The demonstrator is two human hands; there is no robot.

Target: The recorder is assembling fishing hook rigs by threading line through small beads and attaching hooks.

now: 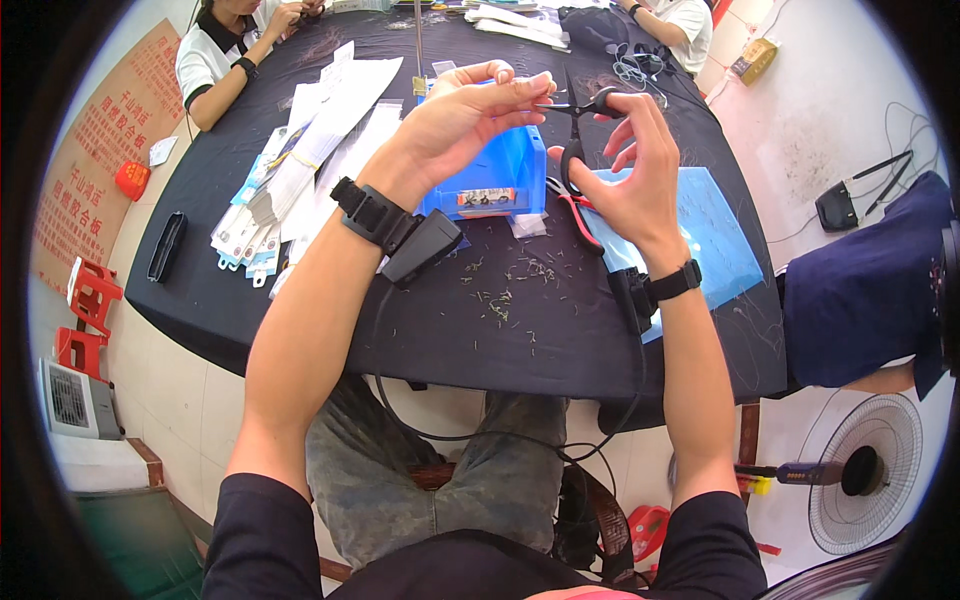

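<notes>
A black-draped tabletop [560,350] fills the middle of the view, which is taken as the clock's centre. Around its edge are a person in white [205,65] between 10 and 11 o'clock, another in white [688,28] at 1 o'clock, and a person in navy [850,290] at 3 o'clock. At 4 o'clock, off the tabletop, is a round fan [822,475].

White papers [330,110] lie heaped between 10 and 11 o'clock. A light-blue sheet [725,240] lies between 2 and 3 o'clock, and a blue bin [515,160] stands at 12 o'clock.

The wearer's left hand [460,115] is raised at 12 o'clock, overlapping the bin in this view. Its thumb and fingers bend toward one another; whether they are closed on something small, I cannot tell. The right hand [645,175], between 1 and 2 o'clock, has its fingers gripping the black-handled scissors [574,130] by the loops. The scissors are near 1 o'clock, blades parted: one points toward 12, the other toward 9, its tip beside the left fingertips.

Red-and-black pliers [592,235] lie between 1 and 2 o'clock, near the sheet's left edge. A slim black case [166,247] rests just past 9 o'clock. Tiny clippings [500,305] are scattered about the centre.
</notes>
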